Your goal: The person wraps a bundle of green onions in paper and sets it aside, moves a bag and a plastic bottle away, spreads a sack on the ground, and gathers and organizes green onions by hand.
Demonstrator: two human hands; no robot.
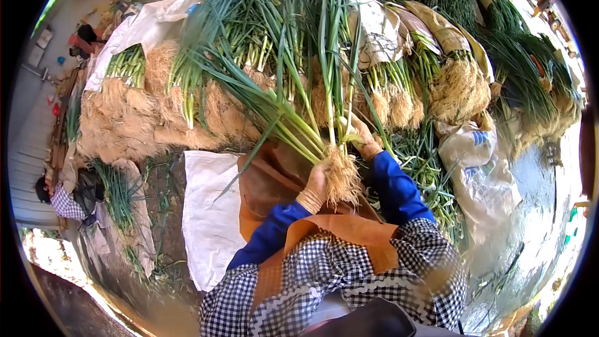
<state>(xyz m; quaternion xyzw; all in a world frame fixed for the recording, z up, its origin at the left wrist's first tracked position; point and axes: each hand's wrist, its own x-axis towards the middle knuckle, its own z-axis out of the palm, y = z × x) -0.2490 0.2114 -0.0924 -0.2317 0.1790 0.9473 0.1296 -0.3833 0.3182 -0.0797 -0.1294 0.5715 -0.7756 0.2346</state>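
Note:
A bunch of green onions [292, 122] fans up and away from me, its tan roots [342, 178] hanging above my lap. My left hand [317, 185] is closed round the stalk bases on the left side, just beside the roots. On the right, my right hand [360, 135] is curled against the white lower stalks, a little higher up. Its fingertips are partly hidden behind the stems. A brown apron [268, 178] covers my lap below the bunch.
Piled green onions with matted roots [118, 118] lie in a row ahead, partly under white sacking [153, 22]. Loose green leaves [430, 175] litter the ground at right, near a white sack [477, 175]. A white sheet [209, 212] lies left; another person [68, 203] is far left.

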